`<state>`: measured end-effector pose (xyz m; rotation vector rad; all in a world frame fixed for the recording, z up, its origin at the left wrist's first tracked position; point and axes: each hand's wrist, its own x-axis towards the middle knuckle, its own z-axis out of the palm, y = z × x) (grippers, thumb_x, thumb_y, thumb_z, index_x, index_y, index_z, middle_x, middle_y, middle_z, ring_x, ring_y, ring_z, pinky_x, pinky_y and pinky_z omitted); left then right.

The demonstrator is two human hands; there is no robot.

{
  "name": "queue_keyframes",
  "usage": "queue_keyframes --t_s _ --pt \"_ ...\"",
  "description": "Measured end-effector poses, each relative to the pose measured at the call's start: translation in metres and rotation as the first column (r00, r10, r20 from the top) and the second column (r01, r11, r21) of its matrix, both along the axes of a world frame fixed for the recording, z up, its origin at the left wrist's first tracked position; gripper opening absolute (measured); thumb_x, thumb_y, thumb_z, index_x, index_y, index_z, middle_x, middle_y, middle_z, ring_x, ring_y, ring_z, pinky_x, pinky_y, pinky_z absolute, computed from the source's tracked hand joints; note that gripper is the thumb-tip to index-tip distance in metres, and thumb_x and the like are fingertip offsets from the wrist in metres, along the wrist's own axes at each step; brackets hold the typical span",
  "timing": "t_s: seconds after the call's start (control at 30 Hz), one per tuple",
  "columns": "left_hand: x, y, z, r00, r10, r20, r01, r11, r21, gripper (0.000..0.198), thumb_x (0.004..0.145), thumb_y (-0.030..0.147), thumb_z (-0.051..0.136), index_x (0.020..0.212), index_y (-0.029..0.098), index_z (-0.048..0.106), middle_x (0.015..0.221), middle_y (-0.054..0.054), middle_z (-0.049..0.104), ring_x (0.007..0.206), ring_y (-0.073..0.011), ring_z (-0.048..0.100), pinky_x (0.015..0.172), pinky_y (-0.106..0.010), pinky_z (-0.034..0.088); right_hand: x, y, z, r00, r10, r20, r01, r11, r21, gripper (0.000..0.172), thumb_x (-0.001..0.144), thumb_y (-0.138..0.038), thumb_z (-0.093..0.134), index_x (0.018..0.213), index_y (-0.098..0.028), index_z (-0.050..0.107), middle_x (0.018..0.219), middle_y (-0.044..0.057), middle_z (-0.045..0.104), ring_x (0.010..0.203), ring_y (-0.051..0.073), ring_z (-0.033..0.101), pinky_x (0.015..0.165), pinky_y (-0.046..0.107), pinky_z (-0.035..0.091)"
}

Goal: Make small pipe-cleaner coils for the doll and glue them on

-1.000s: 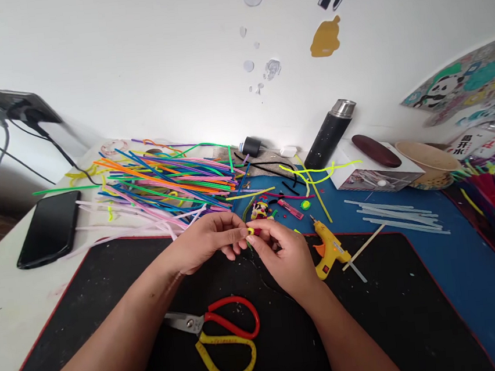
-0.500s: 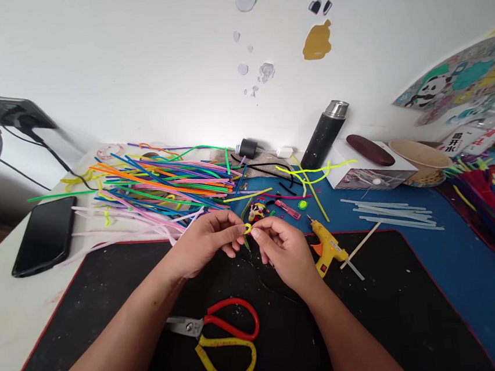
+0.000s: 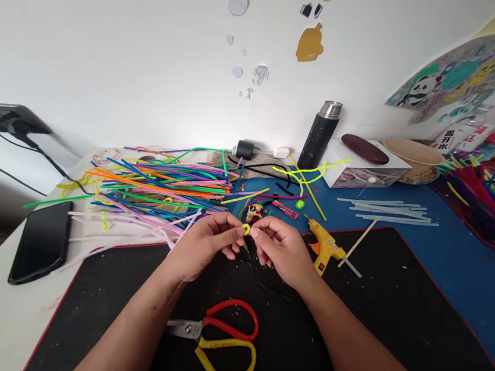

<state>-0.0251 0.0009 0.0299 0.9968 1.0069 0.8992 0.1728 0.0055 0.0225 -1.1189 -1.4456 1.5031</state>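
Observation:
Between my two hands is a small yellow ring, apparently a curled pipe cleaner [image 3: 246, 229]. The fingertips of my left hand [image 3: 217, 235] pinch its left side, and my right hand [image 3: 279, 246] pinches it from the right. Just behind the fingers lies a small colourful figure [image 3: 255, 209], partly covered by them. Scissors [image 3: 220, 334] with one red and one yellow handle rest on the black mat [image 3: 289, 345] below my hands, their blade tips hidden by my left forearm. To the right of my right hand is a yellow hot glue gun [image 3: 325, 248].
Many coloured pipe cleaners [image 3: 164, 185] spread across the back left. A phone [image 3: 40, 240] lies at left. Glue sticks [image 3: 390, 211], a wooden stick [image 3: 358, 243], a black flask [image 3: 319, 135], a white box [image 3: 364, 171] and a bowl [image 3: 415, 155] stand or lie to the right.
The camera view has shifted slightly, so background things sit a little further left. Both hands stay at the yellow ring, with hardly any change of grip.

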Motion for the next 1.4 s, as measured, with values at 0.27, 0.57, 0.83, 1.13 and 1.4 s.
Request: queue_keyframes --t_s 0.27,0.57,0.83,1.13,1.4 --pt "0.0010 0.0006 -0.0027 0.999 -0.024 -0.042 0.024 1.000 -0.001 0.040 0.081 0.051 0.088 0.087 0.015 0.072 0.075 -0.001 0.069 0.063 -0.0121 0.063 0.059 -0.023 0.053 -0.0016 -0.0006 -0.0018 1.000 0.005 -0.028 -0.005 1.000 0.003 0.027 0.093 -0.047 0.071 0.093 -0.021 0.065 0.059 -0.006 0.056 0.046 0.011 0.051 0.043 0.022 0.038" --pt "-0.0005 -0.0006 -0.0032 0.991 -0.016 -0.135 0.039 0.985 0.169 0.030 0.087 0.045 0.083 0.097 0.018 0.074 0.084 0.000 0.068 0.069 -0.0138 0.062 0.066 -0.026 0.053 -0.0005 -0.0001 -0.0005 1.000 0.000 0.000 0.000 0.999 -0.040 0.026 0.091 -0.046 0.071 0.090 -0.021 0.065 0.059 -0.006 0.057 0.046 0.011 0.052 0.043 0.022 0.038" --pt "0.0012 0.0009 0.0028 0.998 -0.001 -0.069 0.009 0.992 0.123 0.032 0.080 0.044 0.090 0.089 0.016 0.077 0.076 -0.001 0.067 0.070 -0.0149 0.062 0.064 -0.026 0.053 0.0003 0.0000 0.0015 0.999 0.018 -0.040 -0.021 0.997 -0.070 0.027 0.091 -0.047 0.072 0.091 -0.020 0.066 0.058 -0.006 0.057 0.046 0.011 0.052 0.042 0.021 0.037" --pt "0.0004 -0.0010 -0.0019 0.995 0.044 -0.094 -0.025 0.979 0.201 0.026 0.082 0.041 0.089 0.088 0.017 0.080 0.080 -0.002 0.069 0.071 -0.0152 0.061 0.067 -0.027 0.053 0.0015 0.0018 0.0005 0.997 0.030 -0.071 -0.037 0.995 -0.088 0.028 0.093 -0.047 0.071 0.092 -0.020 0.066 0.056 -0.007 0.057 0.045 0.010 0.051 0.042 0.020 0.038" --pt "0.0033 -0.0015 -0.0009 0.999 0.017 -0.037 -0.011 0.989 0.147 0.027 0.081 0.040 0.091 0.089 0.018 0.079 0.078 -0.001 0.068 0.072 -0.0142 0.062 0.066 -0.025 0.052 0.0006 0.0015 -0.0005 0.996 0.020 -0.090 -0.028 0.996 -0.090 0.028 0.092 -0.048 0.072 0.092 -0.020 0.065 0.057 -0.007 0.057 0.045 0.010 0.052 0.041 0.020 0.038"
